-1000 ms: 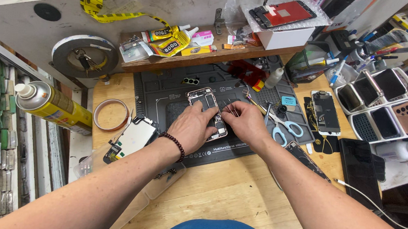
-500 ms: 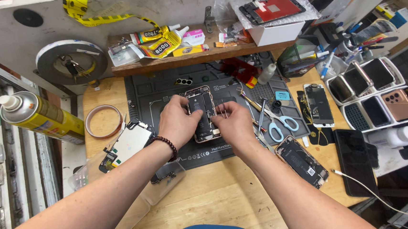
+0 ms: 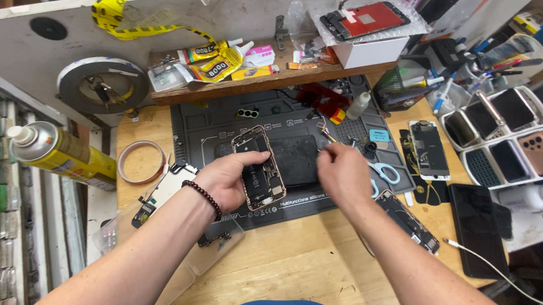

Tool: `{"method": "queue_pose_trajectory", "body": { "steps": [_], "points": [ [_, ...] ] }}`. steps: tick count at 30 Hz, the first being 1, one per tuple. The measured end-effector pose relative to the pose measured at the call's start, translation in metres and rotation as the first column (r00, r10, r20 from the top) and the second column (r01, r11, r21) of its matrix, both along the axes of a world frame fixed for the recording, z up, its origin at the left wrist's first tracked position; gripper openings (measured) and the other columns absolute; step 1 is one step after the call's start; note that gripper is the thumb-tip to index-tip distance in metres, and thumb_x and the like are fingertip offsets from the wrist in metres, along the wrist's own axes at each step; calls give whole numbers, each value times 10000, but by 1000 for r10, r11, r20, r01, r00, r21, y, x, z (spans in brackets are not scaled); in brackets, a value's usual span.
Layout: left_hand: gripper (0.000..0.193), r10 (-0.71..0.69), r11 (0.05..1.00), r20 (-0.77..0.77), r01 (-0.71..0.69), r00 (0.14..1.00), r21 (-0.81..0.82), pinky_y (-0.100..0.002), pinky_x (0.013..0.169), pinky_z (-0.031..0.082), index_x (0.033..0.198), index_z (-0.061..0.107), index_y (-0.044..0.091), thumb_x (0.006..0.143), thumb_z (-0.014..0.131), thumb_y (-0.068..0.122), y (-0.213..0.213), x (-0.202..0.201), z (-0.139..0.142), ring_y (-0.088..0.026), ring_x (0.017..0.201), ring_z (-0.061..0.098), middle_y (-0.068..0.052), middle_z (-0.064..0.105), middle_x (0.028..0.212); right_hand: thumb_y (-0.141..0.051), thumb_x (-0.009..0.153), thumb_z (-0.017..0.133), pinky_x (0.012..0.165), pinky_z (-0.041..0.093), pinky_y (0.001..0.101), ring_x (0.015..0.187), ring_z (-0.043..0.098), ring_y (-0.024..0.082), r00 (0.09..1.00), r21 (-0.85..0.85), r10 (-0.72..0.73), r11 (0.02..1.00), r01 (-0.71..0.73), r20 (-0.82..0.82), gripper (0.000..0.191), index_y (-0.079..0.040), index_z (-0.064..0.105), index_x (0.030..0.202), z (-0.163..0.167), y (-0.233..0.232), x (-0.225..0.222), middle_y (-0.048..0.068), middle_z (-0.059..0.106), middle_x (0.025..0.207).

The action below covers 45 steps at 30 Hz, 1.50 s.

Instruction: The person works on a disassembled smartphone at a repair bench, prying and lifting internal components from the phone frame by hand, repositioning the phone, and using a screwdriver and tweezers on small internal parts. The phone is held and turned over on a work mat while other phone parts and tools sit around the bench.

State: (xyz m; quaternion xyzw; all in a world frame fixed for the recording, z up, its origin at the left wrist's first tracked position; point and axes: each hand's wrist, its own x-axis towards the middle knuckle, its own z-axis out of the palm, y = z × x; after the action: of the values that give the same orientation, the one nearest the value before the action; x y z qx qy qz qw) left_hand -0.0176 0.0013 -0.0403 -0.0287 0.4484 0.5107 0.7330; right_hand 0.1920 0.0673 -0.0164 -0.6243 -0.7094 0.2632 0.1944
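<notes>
Gold-rimmed phone (image 3: 259, 169) now only in left hand (image 3: 226, 180); right hand (image 3: 344, 175) lifted away, maybe holding tweezers.

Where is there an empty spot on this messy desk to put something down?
The bare wood at the near edge of the bench, between the two forearms, is free. A smaller patch lies on the dark mat, left of the opened phone that the left hand holds. Around the right hand, scissors, phone parts and trays crowd everything.

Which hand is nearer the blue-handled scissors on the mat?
Right. The right hand sits just left of the scissors, nearly touching; the left hand is farther left, holding the opened phone.
</notes>
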Motion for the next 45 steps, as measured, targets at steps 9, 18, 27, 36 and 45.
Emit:
{"method": "queue_pose_trajectory", "body": {
  "steps": [9,18,27,36,45],
  "points": [
    [220,-23,993,168,4,986,114,-415,840,616,1113,693,35,914,706,127,-9,2,32,-223,902,729,-98,762,988,-254,889,690,852,538,514,959,695,408,967,159,108,976,-147,230,223,-152,798,1055,-11,74,3,200,744,1007],
    [302,4,957,352,-106,936,270,-355,786,609,1264,653,79,965,682,115,-30,2,49,-181,868,703,-60,714,936,-151,808,728,892,549,497,986,701,395,891,54,330,930,-364,311,219,-124,794,1015,-54,126,-1,194,745,1006],
    [423,-83,888,405,-117,911,445,-334,784,597,1406,578,95,999,690,95,-34,4,55,-174,892,675,-53,685,962,-113,870,705,803,585,412,855,754,273,948,142,319,939,-313,-24,181,-62,757,1036,12,71,-9,168,783,944],
    [326,25,897,-71,9,997,443,-413,737,622,1201,610,98,889,705,107,-18,18,84,-188,923,716,-63,750,1032,-38,893,701,629,627,288,772,739,125,509,-235,-51,923,-304,-859,97,4,698,981,99,-12,-29,55,738,860],
    [318,55,903,-123,3,991,431,-412,748,626,1140,609,92,849,734,69,-18,23,86,-198,913,732,-60,733,1007,-49,895,704,599,618,285,725,716,113,604,-184,6,950,-251,-797,77,12,709,941,97,-28,-26,51,739,830]
  ]
}}
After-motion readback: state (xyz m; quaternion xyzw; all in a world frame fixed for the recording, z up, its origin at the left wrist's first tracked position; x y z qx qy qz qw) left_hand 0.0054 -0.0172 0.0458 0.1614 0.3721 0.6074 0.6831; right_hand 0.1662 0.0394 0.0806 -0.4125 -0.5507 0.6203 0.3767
